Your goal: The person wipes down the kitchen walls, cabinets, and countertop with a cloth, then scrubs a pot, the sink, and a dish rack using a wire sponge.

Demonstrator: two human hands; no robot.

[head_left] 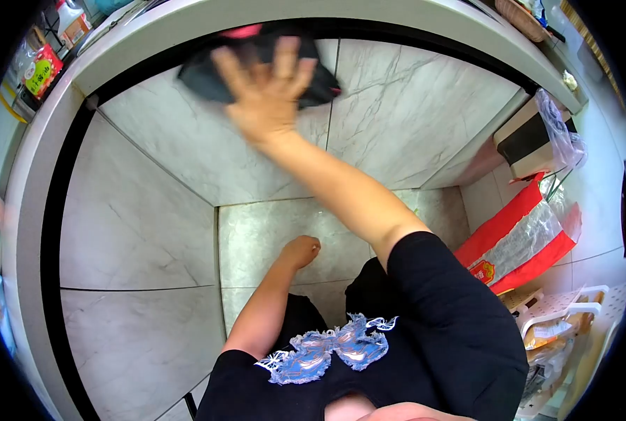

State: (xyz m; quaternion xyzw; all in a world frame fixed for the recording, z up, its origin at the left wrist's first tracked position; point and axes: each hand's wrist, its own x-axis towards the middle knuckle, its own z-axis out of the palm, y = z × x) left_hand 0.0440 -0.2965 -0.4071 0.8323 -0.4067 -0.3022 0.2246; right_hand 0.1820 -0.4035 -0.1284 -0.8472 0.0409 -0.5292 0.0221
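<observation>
My right hand [267, 95] is stretched up and forward, its fingers spread flat over a black cloth [211, 74] with pinkish-red bits at its edges. It presses the cloth against the upper part of a grey marble-patterned cabinet door [207, 140], just under the black strip below the countertop. Both hand and cloth are slightly blurred. Low in front of my body, my left hand [301, 251] is curled into a loose fist above the tiled floor [257, 224], touching no cabinet. Nothing shows in its fingers.
More marble-patterned doors [137, 203] run along the left. The countertop [28, 175] curves around above them, carrying bottles and packets. To the right stand a bin [530, 140] with a plastic liner, a red bag [502, 231] and a white rack [558, 309] of packages.
</observation>
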